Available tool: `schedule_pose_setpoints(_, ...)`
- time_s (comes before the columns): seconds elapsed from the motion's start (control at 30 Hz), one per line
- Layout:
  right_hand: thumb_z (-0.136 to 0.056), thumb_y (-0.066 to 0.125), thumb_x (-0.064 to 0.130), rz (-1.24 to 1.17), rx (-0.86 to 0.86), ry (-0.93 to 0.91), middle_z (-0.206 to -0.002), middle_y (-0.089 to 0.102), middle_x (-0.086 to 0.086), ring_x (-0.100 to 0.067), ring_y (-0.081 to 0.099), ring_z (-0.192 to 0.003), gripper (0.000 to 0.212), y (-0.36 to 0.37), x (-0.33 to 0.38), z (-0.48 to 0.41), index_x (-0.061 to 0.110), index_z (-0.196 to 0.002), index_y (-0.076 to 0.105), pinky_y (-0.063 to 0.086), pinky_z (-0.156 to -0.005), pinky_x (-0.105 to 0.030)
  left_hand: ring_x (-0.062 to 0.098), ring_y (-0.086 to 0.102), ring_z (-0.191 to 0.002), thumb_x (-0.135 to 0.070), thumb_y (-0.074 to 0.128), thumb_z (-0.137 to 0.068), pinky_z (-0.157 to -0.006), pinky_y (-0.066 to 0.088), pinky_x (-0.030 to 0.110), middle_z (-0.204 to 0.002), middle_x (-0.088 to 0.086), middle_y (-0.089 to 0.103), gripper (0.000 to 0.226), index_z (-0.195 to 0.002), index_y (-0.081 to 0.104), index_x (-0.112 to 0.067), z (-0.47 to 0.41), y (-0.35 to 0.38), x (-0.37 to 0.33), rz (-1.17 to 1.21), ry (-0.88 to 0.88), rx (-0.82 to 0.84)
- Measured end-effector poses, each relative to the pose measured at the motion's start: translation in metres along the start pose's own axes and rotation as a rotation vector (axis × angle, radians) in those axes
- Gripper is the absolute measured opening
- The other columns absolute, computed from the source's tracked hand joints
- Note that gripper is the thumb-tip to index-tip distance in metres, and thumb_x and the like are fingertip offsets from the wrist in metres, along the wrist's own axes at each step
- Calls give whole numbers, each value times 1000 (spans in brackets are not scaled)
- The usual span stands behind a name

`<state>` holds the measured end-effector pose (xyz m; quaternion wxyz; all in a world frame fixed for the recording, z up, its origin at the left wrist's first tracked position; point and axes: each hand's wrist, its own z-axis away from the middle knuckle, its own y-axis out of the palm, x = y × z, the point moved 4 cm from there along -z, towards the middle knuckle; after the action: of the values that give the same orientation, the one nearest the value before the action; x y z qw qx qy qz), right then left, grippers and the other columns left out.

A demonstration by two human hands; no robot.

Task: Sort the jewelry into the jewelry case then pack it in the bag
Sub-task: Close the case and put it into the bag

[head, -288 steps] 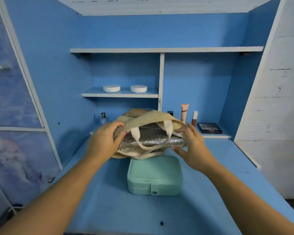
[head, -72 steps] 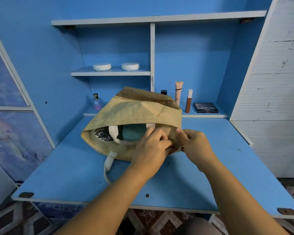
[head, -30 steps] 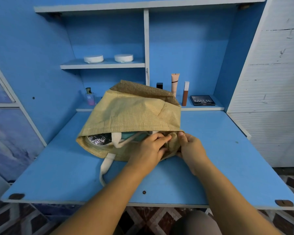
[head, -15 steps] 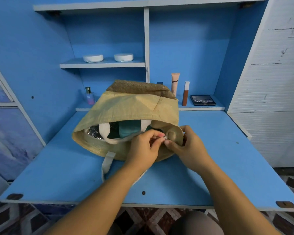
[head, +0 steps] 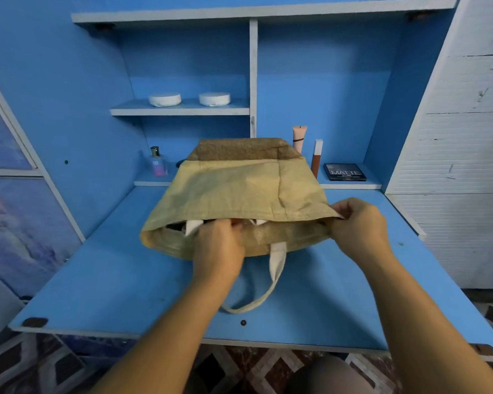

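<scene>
Here, a tan bag [head: 239, 194] is lying on its side in the middle of the blue table [head: 111, 280], its mouth facing the front edge and a pale handle [head: 276, 263] trailing toward that edge. The left hand [head: 218, 248] is pinching the middle of the mouth with curled fingers, while the right hand [head: 359, 223] is gripping the mouth's right corner, holding the opening nearly flat. The jewelry case is not showing through the narrow gap, so it is probably already packed inside, with closing the bag seemingly all that is remaining.
</scene>
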<state>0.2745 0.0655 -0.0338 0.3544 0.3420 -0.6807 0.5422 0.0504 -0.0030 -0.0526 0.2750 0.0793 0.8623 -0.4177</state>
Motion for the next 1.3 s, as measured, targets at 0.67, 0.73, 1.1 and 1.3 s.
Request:
schedule_pose_setpoints(0.67, -86, 66, 22, 222, -88, -688, -76, 61, -4, -25, 55, -74, 18, 25, 18, 22, 7, -76, 67, 46, -61, -36, 17, 62, -66, -14, 69, -87, -53, 39, 25, -74, -15, 62, 35, -90, 35, -22, 41, -59, 64, 189, 42, -163)
schedule_pose_setpoints(0.73, -86, 66, 20, 227, -88, -668, -76, 60, -3, -25, 55, -73, 16, 22, 15, 18, 7, -77, 67, 45, -61, -34, 13, 60, -66, -16, 68, -87, -58, 44, 28, -73, -22, 58, 34, -92, 35, -21, 38, -69, 73, 177, 45, -151)
schedule_pose_setpoints(1.1, -88, 63, 21, 314, 90, -736, -86, 61, 5, -20, 56, -83, 6, 44, 25, 36, 17, -92, 65, 49, -67, -35, 15, 58, -66, -15, 68, -87, -60, 39, 26, -71, -18, 54, 28, -112, 56, -8, 22, -85, 105, 83, 27, -110)
schedule_pose_setpoints(1.3, -87, 50, 18, 227, 209, -602, -112, 52, 9, -13, 48, -104, 24, 28, 1, 29, 30, -106, 57, 42, -84, -30, 14, 51, -83, -13, 56, -89, -67, 44, 30, -87, -4, 49, 25, -113, 55, -19, 17, -90, 123, 7, 205, 2)
